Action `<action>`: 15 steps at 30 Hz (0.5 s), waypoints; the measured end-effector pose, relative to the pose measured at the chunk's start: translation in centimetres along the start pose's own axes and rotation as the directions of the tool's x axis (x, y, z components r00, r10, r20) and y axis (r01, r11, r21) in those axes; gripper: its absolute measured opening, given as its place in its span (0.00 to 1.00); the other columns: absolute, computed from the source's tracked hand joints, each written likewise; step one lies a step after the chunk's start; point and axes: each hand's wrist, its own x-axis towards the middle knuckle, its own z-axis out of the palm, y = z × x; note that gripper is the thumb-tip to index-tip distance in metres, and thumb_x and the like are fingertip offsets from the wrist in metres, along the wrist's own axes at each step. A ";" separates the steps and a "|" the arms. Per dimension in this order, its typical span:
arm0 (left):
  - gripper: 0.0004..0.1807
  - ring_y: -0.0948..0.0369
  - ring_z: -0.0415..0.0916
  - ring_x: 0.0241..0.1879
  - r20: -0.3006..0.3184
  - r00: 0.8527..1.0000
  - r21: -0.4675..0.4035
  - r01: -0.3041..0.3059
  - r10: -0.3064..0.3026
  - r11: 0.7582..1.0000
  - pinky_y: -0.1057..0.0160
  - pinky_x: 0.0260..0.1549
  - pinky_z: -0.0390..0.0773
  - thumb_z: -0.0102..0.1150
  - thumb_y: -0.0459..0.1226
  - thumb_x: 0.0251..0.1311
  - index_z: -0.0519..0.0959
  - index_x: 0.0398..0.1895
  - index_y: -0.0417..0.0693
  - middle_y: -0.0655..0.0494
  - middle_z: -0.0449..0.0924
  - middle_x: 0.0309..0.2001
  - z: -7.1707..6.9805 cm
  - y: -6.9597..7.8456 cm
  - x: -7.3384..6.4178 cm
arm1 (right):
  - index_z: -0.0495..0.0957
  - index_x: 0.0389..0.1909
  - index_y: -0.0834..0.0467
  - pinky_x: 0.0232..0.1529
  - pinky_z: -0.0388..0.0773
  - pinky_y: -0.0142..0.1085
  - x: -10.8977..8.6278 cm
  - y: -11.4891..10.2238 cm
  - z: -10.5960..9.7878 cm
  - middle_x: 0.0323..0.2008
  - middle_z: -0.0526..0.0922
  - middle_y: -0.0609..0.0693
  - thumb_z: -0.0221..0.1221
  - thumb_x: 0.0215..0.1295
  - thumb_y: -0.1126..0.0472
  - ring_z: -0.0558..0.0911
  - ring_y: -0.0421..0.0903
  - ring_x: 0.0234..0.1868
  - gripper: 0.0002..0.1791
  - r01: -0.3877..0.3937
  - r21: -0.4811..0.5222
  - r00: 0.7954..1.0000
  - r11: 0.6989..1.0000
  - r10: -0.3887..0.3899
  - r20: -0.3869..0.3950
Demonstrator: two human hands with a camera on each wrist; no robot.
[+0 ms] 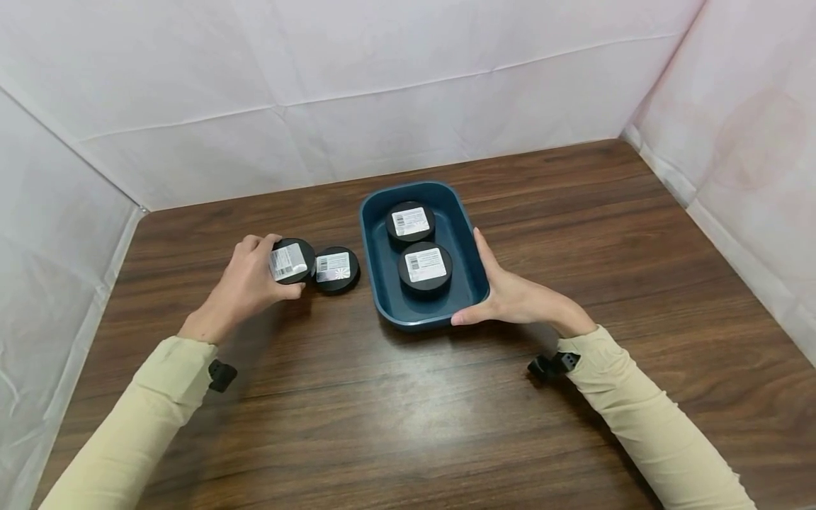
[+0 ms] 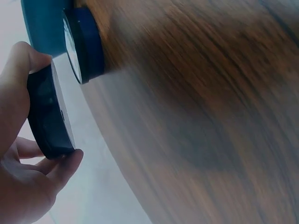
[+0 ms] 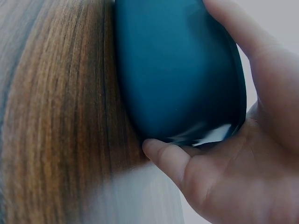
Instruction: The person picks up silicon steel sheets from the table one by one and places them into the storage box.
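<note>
My left hand (image 1: 248, 280) grips a flat, round black container (image 1: 292, 261) by its edge, thumb on the near side and fingers on the far side. The container carries a white barcode label and is lifted above the table in the left wrist view. Right beside it a similar black container (image 1: 336, 270) lies on the table, label up. With its thumb at the near edge and fingers along the right side, my right hand (image 1: 513, 294) holds the corner of a dark blue tray (image 1: 468, 276). Two labelled black containers, a far one (image 1: 410, 223) and a near one (image 1: 425, 269), sit inside the tray.
The brown wooden table (image 1: 395, 418) reaches to white sheet walls (image 1: 319, 92) at the back and both sides. A small black device is strapped at each sleeve cuff.
</note>
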 end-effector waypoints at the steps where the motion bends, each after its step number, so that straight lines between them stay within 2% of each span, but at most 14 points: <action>1: 0.47 0.36 0.61 0.57 0.000 1.000 0.000 0.002 -0.002 1.000 0.37 0.52 0.72 0.70 0.43 0.53 0.60 0.71 0.28 0.25 0.62 0.62 0.0 0.1 0.0 | 0.11 0.73 0.31 0.77 0.46 0.59 0.0 0.0 0.0 0.80 0.21 0.45 0.76 0.52 0.48 0.38 0.51 0.81 0.78 -0.001 -0.004 1.000 1.000 0.001 -0.001; 8: 0.47 0.38 0.62 0.55 0.006 1.000 -0.008 0.006 -0.006 1.000 0.38 0.53 0.71 0.71 0.44 0.53 0.60 0.71 0.29 0.26 0.63 0.62 0.0 0.9 0.3 | 0.11 0.73 0.31 0.78 0.46 0.58 0.0 0.0 0.1 0.80 0.20 0.46 0.76 0.52 0.47 0.38 0.51 0.81 0.78 -0.011 -0.011 1.000 1.000 0.011 0.004; 15: 0.46 0.36 0.63 0.57 -0.025 1.000 -0.022 -0.015 0.014 1.000 0.37 0.55 0.70 0.71 0.43 0.52 0.62 0.70 0.30 0.27 0.63 0.61 -0.3 1.5 0.6 | 0.12 0.73 0.31 0.77 0.45 0.59 0.0 0.0 0.1 0.80 0.21 0.45 0.76 0.53 0.50 0.37 0.51 0.81 0.78 0.006 0.006 1.000 1.000 -0.006 -0.003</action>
